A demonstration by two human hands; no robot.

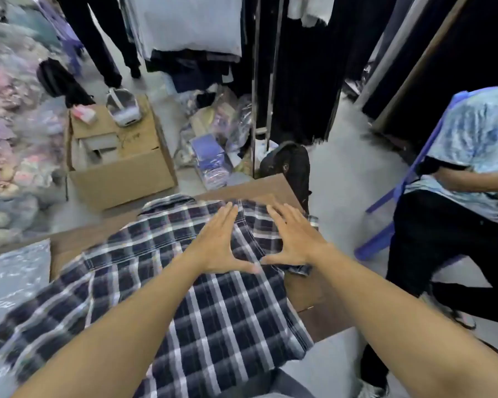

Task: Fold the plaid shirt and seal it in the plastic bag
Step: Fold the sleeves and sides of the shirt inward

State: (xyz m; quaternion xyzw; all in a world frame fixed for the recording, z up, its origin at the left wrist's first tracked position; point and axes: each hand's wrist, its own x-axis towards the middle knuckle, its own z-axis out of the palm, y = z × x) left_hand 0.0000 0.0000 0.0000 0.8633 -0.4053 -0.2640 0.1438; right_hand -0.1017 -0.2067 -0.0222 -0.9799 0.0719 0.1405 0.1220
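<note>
A dark navy and white plaid shirt (213, 320) lies spread on a brown cardboard sheet (314, 288) in front of me. My left hand (216, 242) rests flat on the shirt's upper part, fingers together and thumb out. My right hand (293, 237) lies flat beside it near the shirt's far right edge, thumb pointing toward the left thumb. Neither hand grips the cloth. A clear plastic bag (12, 277) lies at the left, partly under the shirt's sleeve.
An open cardboard box (121, 173) stands beyond the sheet at the left. Bagged clothes (9, 124) pile up on the far left. A black backpack (291, 165) leans by a clothes rack. A seated person (457, 214) on a blue chair is close on the right.
</note>
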